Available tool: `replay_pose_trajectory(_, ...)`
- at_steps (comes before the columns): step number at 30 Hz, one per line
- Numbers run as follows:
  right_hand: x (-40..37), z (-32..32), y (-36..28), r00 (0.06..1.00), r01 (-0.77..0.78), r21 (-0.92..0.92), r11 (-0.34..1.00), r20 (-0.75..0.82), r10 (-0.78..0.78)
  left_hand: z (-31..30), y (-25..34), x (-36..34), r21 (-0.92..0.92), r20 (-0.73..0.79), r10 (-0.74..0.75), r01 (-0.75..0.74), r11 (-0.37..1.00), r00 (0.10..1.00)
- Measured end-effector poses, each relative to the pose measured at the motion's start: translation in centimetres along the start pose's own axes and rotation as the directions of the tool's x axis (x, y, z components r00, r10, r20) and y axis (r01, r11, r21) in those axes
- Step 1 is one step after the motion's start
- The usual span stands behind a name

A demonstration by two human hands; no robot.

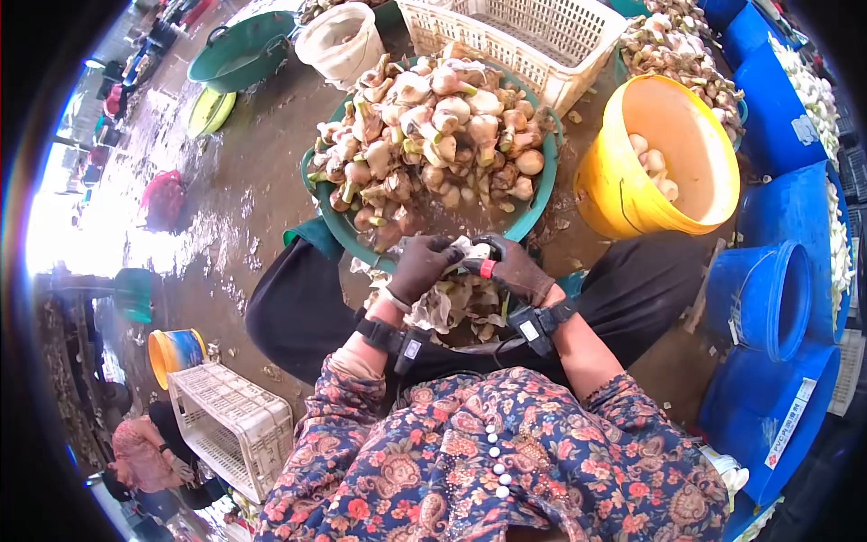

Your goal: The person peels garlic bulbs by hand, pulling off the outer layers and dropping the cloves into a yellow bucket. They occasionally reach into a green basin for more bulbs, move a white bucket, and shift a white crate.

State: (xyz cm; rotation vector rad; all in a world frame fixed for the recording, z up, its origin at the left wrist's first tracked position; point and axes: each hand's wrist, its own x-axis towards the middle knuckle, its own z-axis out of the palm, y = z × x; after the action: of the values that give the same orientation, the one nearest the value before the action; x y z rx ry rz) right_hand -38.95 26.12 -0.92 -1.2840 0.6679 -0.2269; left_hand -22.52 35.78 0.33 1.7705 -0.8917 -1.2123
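Flowered cloth of the person's blouse point(470, 452) lies nearest the camera, with white buttons down its front. From its sleeves both forearms, each with a black wrist strap point(379, 334), reach to the near rim of a green tub point(540, 203), which stands between the knees of dark trousers point(293, 289).

The left hand point(414, 271), dark-gloved, is bent inward just at that rim, its thumb and fingers drawn narrow beside pale papery skin point(461, 245); I cannot tell whether it pinches the skin or only touches it. The right hand point(515, 271), gloved too and with a red band point(488, 268) on a finger, is curled closed around a whitish garlic bulb point(483, 251), partly hidden by the fingers. The two hands nearly meet there, the bulb between them.

Loose peelings point(433, 307) lie below the hands, between the legs. Inside the tub a heap of unpeeled garlic point(442, 117) rises above the far and left edges and thins out toward the near edge. Off the tub's right edge a yellow bucket point(601, 185) leans, a few pale bulbs point(652, 167) inside it. Beyond the far right edge sits a white crate point(515, 68).
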Motion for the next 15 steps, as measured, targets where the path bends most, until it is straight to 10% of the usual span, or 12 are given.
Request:
replay_pose_trajectory(2,0.0,-0.8,-0.2,0.978,0.185,-0.078,0.98,0.112,-0.176,-0.8,-0.5,0.0,-0.293,0.15,-0.152,0.191,0.937,0.977)
replay_pose_trajectory(6,-0.8,0.4,-1.9,0.954,0.297,-0.25,0.921,0.029,-0.3,-1.4,-1.6,-1.0,0.382,0.122,0.556,-0.556,0.738,0.822)
replay_pose_trajectory(7,-0.8,0.8,-2.3,0.879,0.341,-0.769,0.541,0.057,-0.473,-1.4,-1.4,-1.3,0.466,0.099,0.633,-0.598,0.652,0.767)
replay_pose_trajectory(8,-1.0,1.3,-3.0,0.829,0.385,-0.794,0.47,0.075,-0.554,-1.3,-1.1,-1.5,0.546,0.087,0.706,-0.626,0.557,0.703)
replay_pose_trajectory(10,-1.2,1.8,-3.4,0.812,0.319,-0.871,0.373,0.048,-0.582,-0.6,-1.6,-0.8,0.36,0.003,0.574,-0.537,0.763,0.819)
replay_pose_trajectory(11,-0.5,1.8,-1.8,0.811,0.316,-0.873,0.371,0.046,-0.583,-0.4,-0.4,-1.1,-0.215,-0.082,0.211,-0.224,0.951,0.974)
replay_pose_trajectory(12,1.0,1.5,0.8,0.812,0.348,-0.592,0.727,-0.197,-0.549,-0.4,0.8,-1.5,-0.708,0.068,-0.166,0.165,0.687,0.984)
replay_pose_trajectory(15,2.4,0.0,2.0,0.878,0.233,0.145,0.962,-0.456,-0.144,-0.1,1.3,-3.4,-0.154,-0.034,0.225,-0.227,0.962,0.974)
